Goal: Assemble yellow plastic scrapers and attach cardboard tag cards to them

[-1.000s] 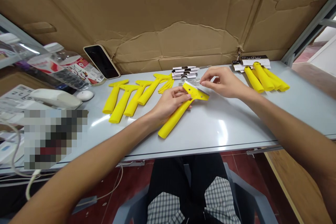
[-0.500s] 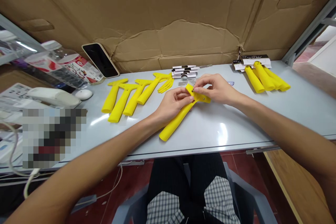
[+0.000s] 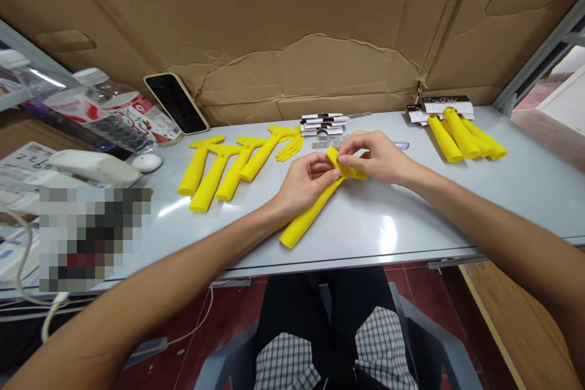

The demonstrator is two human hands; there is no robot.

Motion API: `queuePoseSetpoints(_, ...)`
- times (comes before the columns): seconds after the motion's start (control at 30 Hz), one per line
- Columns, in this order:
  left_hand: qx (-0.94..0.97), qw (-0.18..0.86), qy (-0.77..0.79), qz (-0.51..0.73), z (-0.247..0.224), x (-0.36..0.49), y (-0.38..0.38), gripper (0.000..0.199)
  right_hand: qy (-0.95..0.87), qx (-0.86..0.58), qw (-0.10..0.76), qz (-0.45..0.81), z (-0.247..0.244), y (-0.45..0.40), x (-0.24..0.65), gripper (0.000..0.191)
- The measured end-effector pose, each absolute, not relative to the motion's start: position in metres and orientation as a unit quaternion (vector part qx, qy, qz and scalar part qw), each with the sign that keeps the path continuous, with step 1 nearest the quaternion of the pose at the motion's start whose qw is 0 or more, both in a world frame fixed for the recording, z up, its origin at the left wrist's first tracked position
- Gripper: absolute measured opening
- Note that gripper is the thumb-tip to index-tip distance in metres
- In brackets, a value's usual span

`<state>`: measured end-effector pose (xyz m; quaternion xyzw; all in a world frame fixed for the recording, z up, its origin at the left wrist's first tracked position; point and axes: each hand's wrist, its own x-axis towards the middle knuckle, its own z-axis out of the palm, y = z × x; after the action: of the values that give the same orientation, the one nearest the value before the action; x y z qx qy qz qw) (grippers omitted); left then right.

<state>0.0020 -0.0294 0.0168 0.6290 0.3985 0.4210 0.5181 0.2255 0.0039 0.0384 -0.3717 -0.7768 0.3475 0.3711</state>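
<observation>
Over the middle of the worktop [image 3: 411, 225], the left hand [image 3: 305, 183] curls around a yellow scraper [image 3: 308, 214] at its neck while the right hand [image 3: 379, 159] pinches its flat head between narrow fingers [image 3: 348, 159]; a slippery grip could let the scraper twist and fall.

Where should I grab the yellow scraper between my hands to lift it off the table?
Take the yellow scraper by its long round handle, coming from above on your side. That end lies free on the table, pointing toward you, while your left hand and right hand crowd the flat head.
</observation>
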Motion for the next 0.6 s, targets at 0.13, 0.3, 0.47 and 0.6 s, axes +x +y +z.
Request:
queuePoseSetpoints(0.13,0.624,0.521,0.400,0.423,0.0184,0.0029,-0.0305,0.030,-0.785,-0.375,0.368,0.329,0.0391,0.0028,0.2251,0.017)
queuePoseSetpoints(0.3,0.624,0.522,0.402,0.419,0.0192,0.0028,-0.0302,0.030,-0.784,-0.381,0.372,0.319,0.0384,0.0018,0.2228,0.013)
queuePoseSetpoints(0.47,0.629,0.516,0.402,0.421,0.0179,0.0031,-0.0299,0.028,-0.777,-0.384,0.381,0.322,0.0355,0.0024,0.2213,0.012)
queuePoseSetpoints(0.6,0.634,0.505,0.402,0.426,0.0169,0.0043,-0.0308,0.025,-0.767,-0.379,0.388,0.344,0.0327,0.0035,0.2199,0.017)
